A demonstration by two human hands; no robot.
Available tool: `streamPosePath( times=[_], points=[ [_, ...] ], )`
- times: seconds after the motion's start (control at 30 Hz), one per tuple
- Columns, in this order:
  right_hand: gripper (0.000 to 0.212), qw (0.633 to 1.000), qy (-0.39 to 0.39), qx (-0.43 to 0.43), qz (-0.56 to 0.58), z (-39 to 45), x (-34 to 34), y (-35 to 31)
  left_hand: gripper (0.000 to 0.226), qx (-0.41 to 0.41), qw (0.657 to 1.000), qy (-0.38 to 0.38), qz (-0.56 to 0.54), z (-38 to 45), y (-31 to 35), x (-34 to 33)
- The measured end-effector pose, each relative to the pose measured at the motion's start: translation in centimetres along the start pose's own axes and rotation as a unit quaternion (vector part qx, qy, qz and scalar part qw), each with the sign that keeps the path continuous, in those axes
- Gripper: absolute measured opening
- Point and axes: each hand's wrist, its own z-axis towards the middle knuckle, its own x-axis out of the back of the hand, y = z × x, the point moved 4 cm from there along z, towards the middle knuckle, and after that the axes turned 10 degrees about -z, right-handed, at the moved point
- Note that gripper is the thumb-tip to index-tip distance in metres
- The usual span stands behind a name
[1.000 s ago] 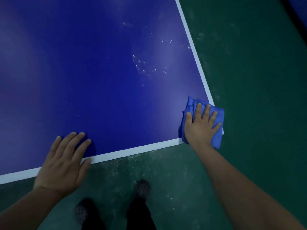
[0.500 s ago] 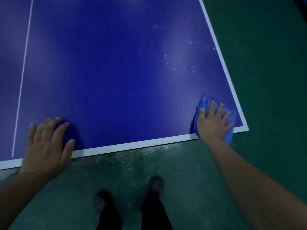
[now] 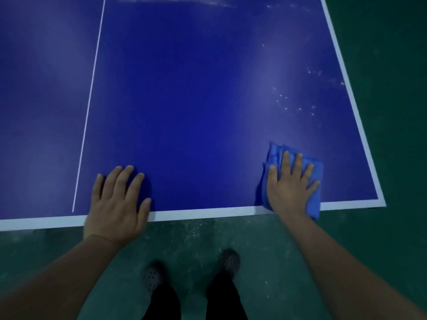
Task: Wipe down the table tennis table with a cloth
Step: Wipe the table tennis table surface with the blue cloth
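The blue table tennis table [image 3: 196, 100] fills the upper view, with white lines along its near and right edges and a thin centre line at the left. A folded blue cloth [image 3: 315, 202] lies at the near edge, a little left of the right corner. My right hand [image 3: 290, 188] presses flat on the cloth with straight spread fingers. My left hand [image 3: 117, 202] rests flat on the table's near edge, just right of the centre line. White specks [image 3: 295, 105] dot the surface beyond the cloth, towards the right edge.
The green floor [image 3: 392, 112] lies to the right of the table and below its near edge, dusted with pale marks. My feet in dark perforated shoes [image 3: 228, 262] stand just short of the table's near edge.
My right hand has slid the cloth left along the near edge, away from the corner. My left hand has shifted along the edge and now lies near the centre line.
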Motion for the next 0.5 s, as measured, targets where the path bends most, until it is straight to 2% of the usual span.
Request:
streamPosePath(
  times=[0.07, 0.1, 0.17, 0.2, 0.23, 0.27, 0.3, 0.37, 0.43, 0.5],
  points=[
    [0.064, 0.999, 0.010, -0.036, 0.018, 1.2, 0.7, -4.0, 0.064, -0.004, 1.000, 0.005, -0.003, 0.0, -0.2, -0.1],
    [0.064, 1.000, 0.014, -0.008, 0.014, 1.1, 0.9, -7.1, 0.064, -0.005, 1.000, 0.007, -0.005, 0.0, -0.3, -0.1],
    [0.063, 0.989, 0.045, 0.143, -0.019, -1.0, 0.7, -13.3, 0.064, -0.006, 1.000, 0.008, -0.007, 0.0, -0.3, -0.2],
    [0.062, 0.966, 0.061, 0.250, -0.031, -3.2, 0.3, -15.7, 0.063, -0.006, 1.000, 0.010, -0.007, 0.0, -0.4, -0.2],
    [0.061, 0.934, 0.069, 0.348, -0.045, -5.7, -0.4, -16.7, 0.063, -0.007, 1.000, 0.012, -0.007, -0.1, -0.5, -0.3],
    [0.059, 0.907, 0.079, 0.410, -0.057, -7.4, -1.1, -16.0, 0.063, -0.009, 1.000, 0.012, -0.008, -0.1, -0.5, -0.3],
    [0.058, 0.896, 0.092, 0.430, -0.063, -7.7, -1.4, -14.2, 0.063, -0.011, 1.000, 0.013, -0.008, -0.1, -0.6, -0.4],
    [0.060, 0.926, 0.094, 0.360, -0.067, -4.6, -0.8, -8.8, 0.063, -0.011, 1.000, 0.013, -0.007, -0.1, -0.7, -0.5],
    [0.063, 0.972, 0.071, 0.207, -0.083, 0.2, 0.0, -2.2, 0.063, -0.010, 1.000, 0.011, -0.005, -0.2, -0.8, -0.7],
    [0.062, 0.998, 0.017, 0.030, -0.044, 3.9, 0.9, 3.0, 0.062, -0.009, 1.000, 0.005, -0.005, -0.2, -0.7, -0.6]
  ],
)
